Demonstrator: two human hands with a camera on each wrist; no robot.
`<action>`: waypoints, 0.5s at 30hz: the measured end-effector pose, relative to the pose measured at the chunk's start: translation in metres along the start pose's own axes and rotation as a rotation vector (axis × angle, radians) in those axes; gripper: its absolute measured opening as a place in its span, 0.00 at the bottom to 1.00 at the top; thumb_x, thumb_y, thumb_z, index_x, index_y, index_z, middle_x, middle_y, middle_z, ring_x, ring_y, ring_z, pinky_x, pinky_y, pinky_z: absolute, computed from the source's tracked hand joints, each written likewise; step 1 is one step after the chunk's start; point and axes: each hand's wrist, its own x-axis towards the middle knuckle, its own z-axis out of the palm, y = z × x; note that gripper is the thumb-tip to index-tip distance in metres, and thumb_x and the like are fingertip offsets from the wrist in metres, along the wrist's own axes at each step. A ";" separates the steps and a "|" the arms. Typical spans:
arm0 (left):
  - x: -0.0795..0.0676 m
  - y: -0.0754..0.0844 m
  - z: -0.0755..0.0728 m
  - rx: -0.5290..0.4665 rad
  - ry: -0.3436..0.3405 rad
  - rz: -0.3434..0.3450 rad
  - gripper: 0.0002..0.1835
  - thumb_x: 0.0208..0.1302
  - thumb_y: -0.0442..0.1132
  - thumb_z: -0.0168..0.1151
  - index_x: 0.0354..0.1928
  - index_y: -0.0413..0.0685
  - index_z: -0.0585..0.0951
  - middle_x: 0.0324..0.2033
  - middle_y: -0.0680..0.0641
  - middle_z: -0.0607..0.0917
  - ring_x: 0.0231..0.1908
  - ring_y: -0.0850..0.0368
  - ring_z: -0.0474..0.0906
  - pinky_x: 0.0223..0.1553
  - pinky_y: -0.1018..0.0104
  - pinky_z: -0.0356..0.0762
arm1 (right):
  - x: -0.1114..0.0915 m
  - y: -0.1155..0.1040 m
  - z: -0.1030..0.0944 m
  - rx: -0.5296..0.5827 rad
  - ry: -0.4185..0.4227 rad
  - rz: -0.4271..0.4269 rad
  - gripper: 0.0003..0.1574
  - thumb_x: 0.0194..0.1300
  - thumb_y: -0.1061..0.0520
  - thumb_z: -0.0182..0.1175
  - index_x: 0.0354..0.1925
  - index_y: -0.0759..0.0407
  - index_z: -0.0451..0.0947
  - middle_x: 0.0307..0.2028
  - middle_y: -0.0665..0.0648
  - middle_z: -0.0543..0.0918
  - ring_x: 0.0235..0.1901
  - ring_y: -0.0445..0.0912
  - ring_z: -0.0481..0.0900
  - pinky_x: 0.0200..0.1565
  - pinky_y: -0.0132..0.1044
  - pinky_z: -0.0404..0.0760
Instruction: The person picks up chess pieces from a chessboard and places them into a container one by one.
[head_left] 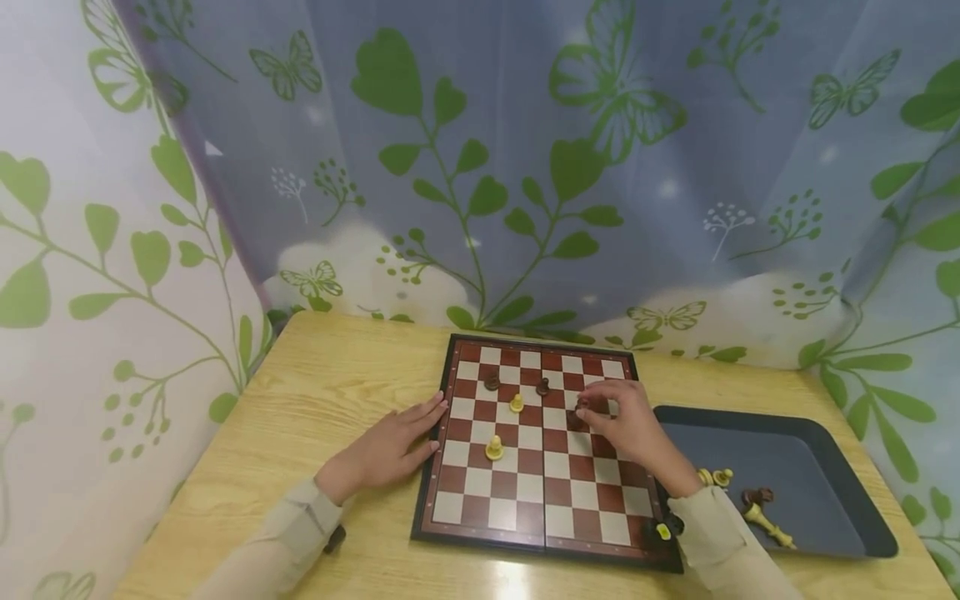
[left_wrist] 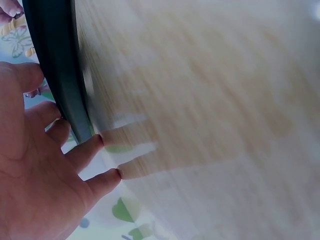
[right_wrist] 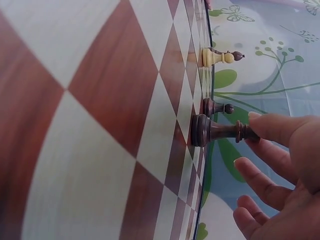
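My right hand pinches a dark brown chess piece by its top between thumb and forefinger. Upright, the piece has its base close at the board's surface, while the other fingers spread loosely. On the left, my left hand lies with extended fingers against the left edge of the chessboard. Standing on the board are two dark pieces, one dark pawn near the middle fold and another dark piece farther left. Two cream pieces, a pawn and a larger one, stand nearer me.
A dark grey tray sits right of the board, partly behind my right forearm. Inside lie a cream king-like piece, a dark piece and other cream pieces. A patterned curtain hangs behind the wooden table.
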 end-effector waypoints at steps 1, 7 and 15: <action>0.001 0.001 0.000 -0.002 0.003 0.002 0.33 0.80 0.51 0.47 0.79 0.44 0.57 0.80 0.45 0.54 0.75 0.37 0.60 0.69 0.28 0.60 | 0.001 0.001 0.000 -0.002 0.001 -0.006 0.11 0.62 0.67 0.70 0.44 0.67 0.87 0.46 0.64 0.87 0.49 0.61 0.83 0.54 0.63 0.77; 0.002 0.002 -0.001 0.006 0.005 0.003 0.33 0.80 0.51 0.47 0.79 0.43 0.57 0.80 0.44 0.54 0.75 0.37 0.60 0.69 0.28 0.59 | 0.002 0.004 -0.002 -0.006 0.005 -0.011 0.11 0.60 0.65 0.72 0.44 0.66 0.88 0.47 0.66 0.87 0.51 0.63 0.81 0.60 0.65 0.70; 0.001 0.003 0.000 -0.006 -0.002 -0.005 0.33 0.80 0.51 0.46 0.79 0.43 0.57 0.79 0.44 0.54 0.75 0.36 0.60 0.69 0.27 0.59 | 0.001 -0.003 -0.002 0.014 0.002 -0.009 0.11 0.60 0.65 0.72 0.43 0.66 0.88 0.49 0.68 0.85 0.54 0.66 0.78 0.65 0.70 0.60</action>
